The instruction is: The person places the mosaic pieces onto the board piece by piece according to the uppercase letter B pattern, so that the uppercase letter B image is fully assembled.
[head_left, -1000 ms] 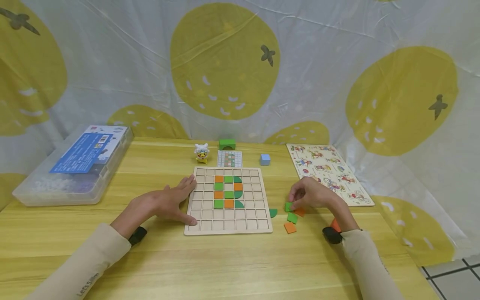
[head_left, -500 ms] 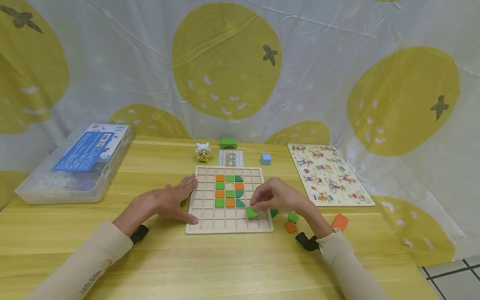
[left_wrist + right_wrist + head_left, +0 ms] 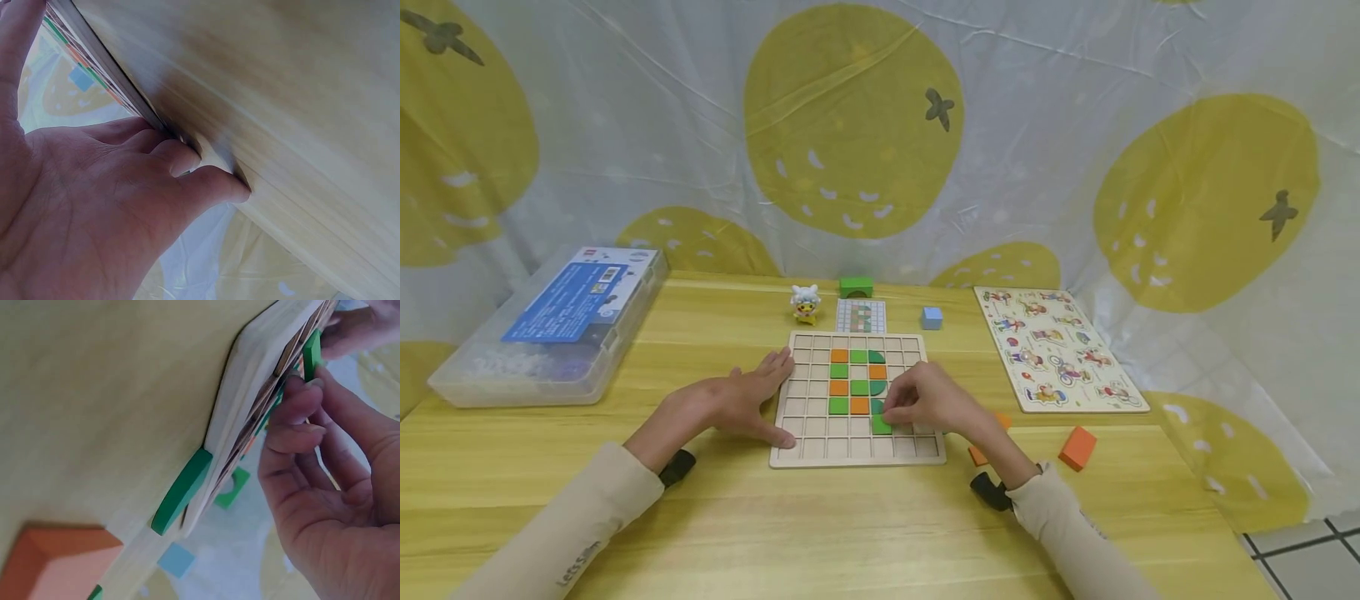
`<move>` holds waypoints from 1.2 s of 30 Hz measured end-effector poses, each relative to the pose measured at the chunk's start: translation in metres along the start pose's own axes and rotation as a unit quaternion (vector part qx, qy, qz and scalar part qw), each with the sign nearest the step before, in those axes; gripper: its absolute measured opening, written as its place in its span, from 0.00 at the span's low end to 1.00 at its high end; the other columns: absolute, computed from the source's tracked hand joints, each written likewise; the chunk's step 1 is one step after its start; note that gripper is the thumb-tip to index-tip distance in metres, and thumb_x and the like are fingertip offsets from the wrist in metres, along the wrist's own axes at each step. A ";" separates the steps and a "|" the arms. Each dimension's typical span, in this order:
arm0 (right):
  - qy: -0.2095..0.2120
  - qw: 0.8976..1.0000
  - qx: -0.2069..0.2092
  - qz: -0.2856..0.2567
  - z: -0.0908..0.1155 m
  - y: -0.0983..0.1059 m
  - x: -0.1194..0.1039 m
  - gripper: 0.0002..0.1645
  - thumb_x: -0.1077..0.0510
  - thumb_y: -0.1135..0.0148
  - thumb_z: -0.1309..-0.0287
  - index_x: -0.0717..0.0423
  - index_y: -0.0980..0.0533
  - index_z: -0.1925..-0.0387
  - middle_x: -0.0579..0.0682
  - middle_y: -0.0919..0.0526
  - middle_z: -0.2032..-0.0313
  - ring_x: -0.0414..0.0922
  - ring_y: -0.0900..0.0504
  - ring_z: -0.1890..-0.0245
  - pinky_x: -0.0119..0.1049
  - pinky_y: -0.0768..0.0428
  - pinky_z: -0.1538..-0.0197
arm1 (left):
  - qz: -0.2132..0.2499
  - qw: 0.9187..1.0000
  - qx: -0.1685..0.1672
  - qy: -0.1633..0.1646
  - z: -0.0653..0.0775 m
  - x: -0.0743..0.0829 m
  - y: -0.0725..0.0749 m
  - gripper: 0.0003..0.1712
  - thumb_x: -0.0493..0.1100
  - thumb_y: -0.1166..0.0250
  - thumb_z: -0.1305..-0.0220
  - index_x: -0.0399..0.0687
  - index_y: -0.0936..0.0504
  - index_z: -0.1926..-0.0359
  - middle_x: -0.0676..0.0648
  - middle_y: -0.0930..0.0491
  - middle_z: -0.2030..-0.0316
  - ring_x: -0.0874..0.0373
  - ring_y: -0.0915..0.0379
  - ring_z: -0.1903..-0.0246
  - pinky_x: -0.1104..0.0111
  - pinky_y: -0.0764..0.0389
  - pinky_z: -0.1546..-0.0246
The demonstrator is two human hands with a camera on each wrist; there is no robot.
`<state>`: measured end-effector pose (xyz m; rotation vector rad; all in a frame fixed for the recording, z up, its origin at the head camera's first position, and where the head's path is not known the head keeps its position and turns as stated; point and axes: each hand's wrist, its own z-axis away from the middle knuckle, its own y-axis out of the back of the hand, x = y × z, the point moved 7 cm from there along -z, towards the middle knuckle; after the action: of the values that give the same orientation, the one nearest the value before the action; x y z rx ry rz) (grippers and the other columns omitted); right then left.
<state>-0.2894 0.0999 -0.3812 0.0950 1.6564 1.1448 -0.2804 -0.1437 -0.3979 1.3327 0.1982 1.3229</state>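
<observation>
A wooden grid board [image 3: 811, 427] lies on the table, with orange, light green and dark green rounded tiles filling a block of its cells. My left hand [image 3: 737, 408] rests along the board's left edge, fingers extended and thumb near the lower corner. Between thumb and fingertips, my right hand [image 3: 934, 402] pinches a light green square tile [image 3: 881, 425]. That tile is over the cell just below the lowest dark green rounded tile, which the fingers partly cover. The right wrist view shows the pinched tile [image 3: 311, 355] tilted on edge against the board.
Beside the board's right edge lies a loose dark green rounded piece [image 3: 181, 492]. Orange tiles [image 3: 978, 456] are partly behind the right forearm, near an orange block [image 3: 1078, 448]. Behind stand a pattern card [image 3: 861, 317], figurine [image 3: 805, 305], green block [image 3: 856, 287] and blue cube [image 3: 932, 318].
My right hand has picked up the light green tile from the loose pieces and carried it left onto the board. My left hand stays at the board's edge.
</observation>
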 end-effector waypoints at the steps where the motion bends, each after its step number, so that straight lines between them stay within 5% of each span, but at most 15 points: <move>1: 0.001 1.000 0.002 0.004 0.000 0.000 0.000 0.05 0.65 0.21 0.39 0.56 0.11 0.70 0.43 0.11 0.72 0.36 0.17 0.73 0.29 0.16 0.64 | 0.001 1.000 0.000 0.000 0.000 0.000 0.000 0.74 0.62 0.21 0.37 0.25 0.61 0.16 0.28 0.72 0.15 0.30 0.75 0.16 0.26 0.65 0.24; 18: 0.029 0.999 -0.030 -0.010 0.007 0.009 0.004 0.03 0.64 0.24 0.35 0.60 0.09 0.61 0.45 0.09 0.66 0.37 0.15 0.68 0.30 0.15 0.59 | -0.001 1.000 0.002 0.001 -0.001 0.000 0.000 0.75 0.63 0.21 0.37 0.26 0.61 0.16 0.28 0.71 0.15 0.30 0.74 0.16 0.25 0.65 0.24; 28: 0.050 0.997 -0.041 -0.045 0.042 0.054 0.039 0.08 0.65 0.25 0.35 0.64 0.11 0.55 0.49 0.09 0.64 0.45 0.15 0.66 0.36 0.13 0.61 | -0.003 1.000 0.005 0.003 0.000 0.000 -0.001 0.74 0.63 0.22 0.36 0.26 0.60 0.16 0.28 0.70 0.15 0.30 0.73 0.16 0.26 0.64 0.24; 36: 0.027 0.996 -0.055 -0.057 0.055 0.053 0.065 0.12 0.68 0.21 0.41 0.65 0.12 0.56 0.54 0.10 0.63 0.46 0.16 0.66 0.35 0.14 0.61 | -0.007 1.000 0.006 -0.001 -0.001 -0.001 0.000 0.74 0.64 0.22 0.37 0.26 0.60 0.16 0.28 0.70 0.15 0.30 0.72 0.16 0.26 0.64 0.24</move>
<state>-0.2986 0.1996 -0.3875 -0.1004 1.6214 1.1577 -0.2813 -0.1438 -0.3992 1.3400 0.2137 1.3097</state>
